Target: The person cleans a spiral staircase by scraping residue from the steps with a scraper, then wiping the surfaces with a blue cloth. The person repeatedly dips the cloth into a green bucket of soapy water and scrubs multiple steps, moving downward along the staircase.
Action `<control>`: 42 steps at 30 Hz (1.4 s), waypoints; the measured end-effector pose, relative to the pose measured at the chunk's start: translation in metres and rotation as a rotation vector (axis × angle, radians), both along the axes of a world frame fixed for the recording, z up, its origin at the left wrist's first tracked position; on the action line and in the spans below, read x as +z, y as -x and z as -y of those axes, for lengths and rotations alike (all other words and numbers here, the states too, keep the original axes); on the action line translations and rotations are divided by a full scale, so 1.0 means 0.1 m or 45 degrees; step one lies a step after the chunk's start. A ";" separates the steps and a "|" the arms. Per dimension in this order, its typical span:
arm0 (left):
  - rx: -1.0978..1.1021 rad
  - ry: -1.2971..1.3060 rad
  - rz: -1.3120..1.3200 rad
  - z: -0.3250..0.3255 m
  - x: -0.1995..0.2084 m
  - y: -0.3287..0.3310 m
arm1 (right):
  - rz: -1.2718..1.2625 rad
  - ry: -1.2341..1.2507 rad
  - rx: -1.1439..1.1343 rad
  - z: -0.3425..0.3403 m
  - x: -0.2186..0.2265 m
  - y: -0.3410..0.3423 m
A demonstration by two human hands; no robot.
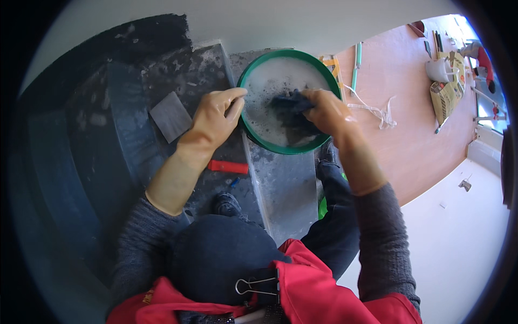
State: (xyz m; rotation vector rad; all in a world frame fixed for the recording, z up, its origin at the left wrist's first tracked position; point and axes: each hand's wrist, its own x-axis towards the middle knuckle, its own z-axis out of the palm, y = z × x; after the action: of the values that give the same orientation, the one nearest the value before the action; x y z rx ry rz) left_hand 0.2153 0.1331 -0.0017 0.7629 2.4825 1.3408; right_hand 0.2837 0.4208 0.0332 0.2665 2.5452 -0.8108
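A round green bucket [247, 123] of cloudy, foamy water stands on the grey step in front of me. Both of my hands wear long tan rubber gloves. At the bucket's left rim, my left hand [215, 117] has its thumb and fingers closed on the edge. Over the right side of the water, my right hand [327, 112] grips a dark wet cloth [291, 105], which partly dips into the water. The fingertips of the right hand are partly hidden by the cloth.
A grey square sheet [171, 116] and a red flat object [228, 166] lie on the dark stairs [129, 108]. Below right is a pinkish floor [399, 156] with a white strap [386, 114], a paper sack [443, 100] and a white bucket [440, 70]. Another person [483, 62] is at far right.
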 end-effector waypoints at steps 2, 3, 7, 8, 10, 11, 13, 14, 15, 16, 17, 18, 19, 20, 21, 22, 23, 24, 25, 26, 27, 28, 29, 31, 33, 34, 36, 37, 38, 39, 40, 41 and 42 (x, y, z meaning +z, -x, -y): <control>-0.031 0.005 -0.082 -0.07 0.06 -0.03 | -0.031 0.028 0.078 -0.11 0.54 -0.06; -0.057 -0.019 -0.126 -0.15 0.12 -0.05 | -0.091 0.016 0.075 -0.08 0.71 -0.03; -0.244 0.004 -0.087 -0.51 0.49 -0.14 | -0.351 0.178 0.246 -0.13 1.23 -0.10; -0.275 -0.042 0.048 -0.60 0.58 -0.15 | -0.456 0.288 0.319 -0.16 1.28 -0.12; -0.314 -0.077 0.343 -0.74 0.70 -0.09 | -0.629 0.362 0.221 -0.21 1.25 -0.21; -0.345 -0.132 0.380 -0.77 0.72 -0.04 | -0.672 0.330 0.194 -0.23 1.23 -0.29; -0.406 0.003 0.078 -0.80 0.71 0.08 | -0.651 0.181 -0.026 -0.24 1.11 -0.45; -0.466 0.136 -0.055 -0.80 0.69 0.15 | -0.619 0.275 -0.152 -0.23 1.00 -0.49; -0.398 0.317 -0.011 -0.80 0.65 0.19 | -0.488 0.323 -0.288 -0.21 0.90 -0.55; -0.384 0.283 0.032 -0.79 0.61 0.24 | -0.363 0.207 -0.398 -0.18 0.77 -0.58; -0.332 0.263 0.085 -0.79 0.56 0.27 | -0.425 0.166 -0.430 -0.14 0.61 -0.58; -0.331 0.183 0.129 -0.80 0.51 0.29 | -0.343 0.108 -0.500 -0.09 0.43 -0.57; -0.302 0.345 0.166 -0.82 0.45 0.29 | -0.382 0.064 -0.522 -0.04 0.25 -0.55; -0.324 0.449 0.192 -0.86 0.39 0.29 | -0.317 0.106 -0.569 0.03 0.08 -0.53; -0.333 0.520 0.178 -0.91 0.31 0.28 | -0.255 0.139 -0.635 0.11 -0.07 -0.52; -0.372 0.665 0.069 -0.98 0.23 0.26 | -0.276 0.160 -0.614 0.18 -0.20 -0.51; -0.439 0.799 -0.037 -1.05 0.13 0.24 | -0.208 0.143 -0.640 0.26 -0.31 -0.49; -0.478 0.914 -0.021 -1.14 0.01 0.22 | -0.282 0.111 -0.637 0.34 -0.40 -0.48; -0.516 1.054 -0.013 -1.22 -0.12 0.19 | -0.174 0.065 -0.646 0.41 -0.47 -0.46; -0.584 1.146 0.026 -1.31 -0.28 0.17 | -0.096 0.010 -0.622 0.45 -0.53 -0.43; -0.658 1.237 0.035 -1.39 -0.45 0.15 | 0.028 -0.027 -0.587 0.47 -0.58 -0.40; -0.734 1.327 0.038 -1.49 -0.63 0.12 | 0.116 -0.049 -0.569 0.51 -0.61 -0.40; -0.854 1.507 -0.058 -1.55 -0.78 0.11 | 0.103 -0.102 -0.574 0.53 -0.64 -0.41; -0.848 1.610 -0.077 -1.64 -0.99 0.10 | 0.036 -0.135 -0.559 0.59 -0.68 -0.45; -0.780 1.677 -0.021 -1.66 -1.03 0.13 | -0.186 -0.201 -0.571 0.65 -0.70 -0.52; -0.732 1.670 0.008 -1.65 -0.97 0.16 | -0.274 -0.219 -0.595 0.67 -0.71 -0.54; -0.702 1.595 0.024 -1.59 -0.71 0.25 | -0.450 -0.293 -0.698 0.71 -0.73 -0.57; -0.740 1.497 -0.028 -1.53 -0.50 0.31 | -0.532 -0.345 -0.764 0.72 -0.74 -0.57; -0.843 1.334 -0.209 -1.47 -0.27 0.36 | -0.532 -0.388 -0.796 0.73 -0.75 -0.56; -0.933 1.290 -0.391 -1.43 -0.03 0.40 | -0.494 -0.421 -0.813 0.74 -0.77 -0.54; -0.896 1.048 -0.246 -1.38 0.24 0.44 | -0.477 -0.447 -0.816 0.75 -0.79 -0.52; -0.855 0.875 -0.095 -1.33 0.51 0.47 | -0.462 -0.473 -0.804 0.76 -0.81 -0.50; -0.868 0.779 -0.129 -1.27 0.77 0.46 | -0.451 -0.493 -0.811 0.77 -0.84 -0.48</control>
State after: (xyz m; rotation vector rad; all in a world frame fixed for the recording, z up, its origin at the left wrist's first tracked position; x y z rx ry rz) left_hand 0.1691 0.2604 0.0756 1.3387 2.1708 0.2964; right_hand 0.3318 0.3441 -0.0510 1.1978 2.9760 -0.5966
